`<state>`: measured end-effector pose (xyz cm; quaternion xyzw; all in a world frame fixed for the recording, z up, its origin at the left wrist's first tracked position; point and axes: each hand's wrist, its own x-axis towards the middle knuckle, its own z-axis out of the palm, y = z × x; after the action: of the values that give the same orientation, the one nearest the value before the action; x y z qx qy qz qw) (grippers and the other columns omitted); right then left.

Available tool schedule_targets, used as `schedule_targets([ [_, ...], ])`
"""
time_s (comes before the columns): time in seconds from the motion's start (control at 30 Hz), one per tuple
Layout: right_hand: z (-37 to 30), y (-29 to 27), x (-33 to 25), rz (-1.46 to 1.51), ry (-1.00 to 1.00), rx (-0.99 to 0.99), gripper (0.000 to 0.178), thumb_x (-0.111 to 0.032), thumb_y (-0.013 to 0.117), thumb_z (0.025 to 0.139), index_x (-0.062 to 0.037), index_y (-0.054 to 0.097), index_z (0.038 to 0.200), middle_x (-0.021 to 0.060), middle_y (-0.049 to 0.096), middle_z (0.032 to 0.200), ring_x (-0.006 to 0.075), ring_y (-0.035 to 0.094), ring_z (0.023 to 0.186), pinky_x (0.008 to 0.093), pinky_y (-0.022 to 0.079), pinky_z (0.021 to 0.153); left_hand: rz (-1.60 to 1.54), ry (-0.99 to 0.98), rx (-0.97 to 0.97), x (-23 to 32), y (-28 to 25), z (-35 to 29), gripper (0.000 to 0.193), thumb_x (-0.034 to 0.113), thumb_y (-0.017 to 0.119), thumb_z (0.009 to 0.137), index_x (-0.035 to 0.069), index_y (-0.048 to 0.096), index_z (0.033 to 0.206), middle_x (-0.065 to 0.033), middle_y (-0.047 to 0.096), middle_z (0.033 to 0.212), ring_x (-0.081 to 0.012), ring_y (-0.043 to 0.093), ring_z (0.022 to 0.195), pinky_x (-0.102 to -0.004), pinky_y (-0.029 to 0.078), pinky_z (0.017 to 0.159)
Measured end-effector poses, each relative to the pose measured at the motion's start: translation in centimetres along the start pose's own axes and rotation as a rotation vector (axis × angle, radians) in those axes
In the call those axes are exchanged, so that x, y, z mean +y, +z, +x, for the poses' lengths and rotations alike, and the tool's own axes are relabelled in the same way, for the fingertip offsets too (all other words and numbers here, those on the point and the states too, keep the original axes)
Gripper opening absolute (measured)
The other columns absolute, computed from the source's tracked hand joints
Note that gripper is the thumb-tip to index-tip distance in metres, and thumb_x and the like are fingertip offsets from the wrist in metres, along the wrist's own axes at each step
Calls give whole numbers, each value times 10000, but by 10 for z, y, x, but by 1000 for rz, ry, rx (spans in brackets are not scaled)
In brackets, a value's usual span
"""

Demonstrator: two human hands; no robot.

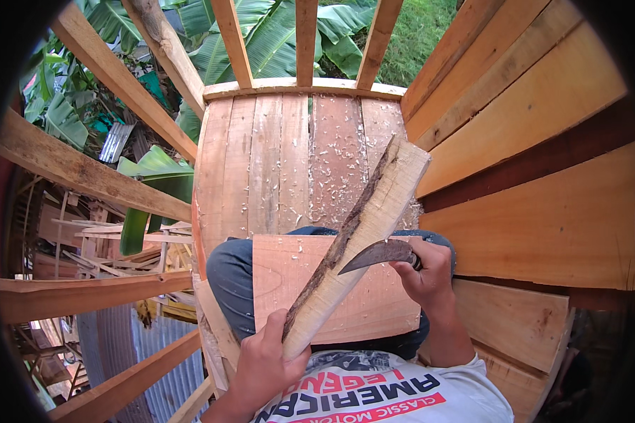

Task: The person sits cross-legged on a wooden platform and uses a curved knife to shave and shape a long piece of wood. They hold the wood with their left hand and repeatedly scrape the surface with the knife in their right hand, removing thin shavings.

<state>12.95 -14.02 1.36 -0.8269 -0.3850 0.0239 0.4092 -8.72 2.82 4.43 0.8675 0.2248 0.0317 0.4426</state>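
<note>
A long, pale piece of wood with a strip of dark bark along its left side slants up and away to the right. My left hand is wrapped round its near end. In my right hand is a knife with a dark curved blade, its handle mostly hidden by my fingers. The blade lies against the wood about midway along, its tip pointing left. Beneath the wood, a flat board rests across my lap, with a few shavings on it.
Wood shavings are scattered over the plank floor ahead. A plank wall rises close on my right. Wooden rails stand at the left and far side, with banana leaves beyond and corrugated metal sheets below left.
</note>
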Motion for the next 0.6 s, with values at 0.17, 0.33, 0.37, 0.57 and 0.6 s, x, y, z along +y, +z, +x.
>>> schedule_targets([
  [0.17, 2, 7, 7, -31, -19, 55, 379, -377, 742, 741, -44, 582, 659, 97, 515, 529, 256, 549, 475, 332, 398, 452, 15, -2, 7, -3, 1, -4, 521, 99, 692, 704, -16, 433, 1142, -237, 606, 764, -411, 635, 679, -443, 504, 569],
  [0.33, 2, 14, 10, -78, -44, 54, 447, -406, 721, 769, -38, 517, 616, 97, 469, 507, 228, 498, 448, 325, 375, 449, 48, -40, 27, -7, -1, -9, 499, 94, 690, 704, -12, 441, 1122, -238, 607, 759, -418, 632, 689, -452, 501, 574],
  [0.37, 3, 15, 10, -86, -76, 70, 468, -416, 710, 785, -36, 501, 609, 95, 450, 499, 204, 475, 432, 320, 362, 445, 52, -42, 37, -7, -1, -12, 487, 94, 689, 704, -10, 443, 1112, -239, 606, 755, -420, 631, 692, -455, 500, 575],
  [0.57, 23, -25, 46, 119, 362, 293, 551, -439, 594, 893, 15, 429, 625, 88, 326, 492, 107, 307, 484, 315, 279, 439, 14, -252, 95, -30, -6, -31, 354, 53, 671, 749, 1, 464, 1031, -182, 608, 748, -334, 651, 654, -355, 482, 578],
  [0.6, 15, -19, 36, 55, 309, 206, 542, -421, 596, 895, 25, 437, 630, 103, 343, 487, 119, 324, 460, 322, 288, 439, 23, -265, 92, -33, -3, -31, 360, 79, 677, 757, 0, 461, 1034, -183, 606, 747, -333, 651, 665, -362, 483, 590],
])
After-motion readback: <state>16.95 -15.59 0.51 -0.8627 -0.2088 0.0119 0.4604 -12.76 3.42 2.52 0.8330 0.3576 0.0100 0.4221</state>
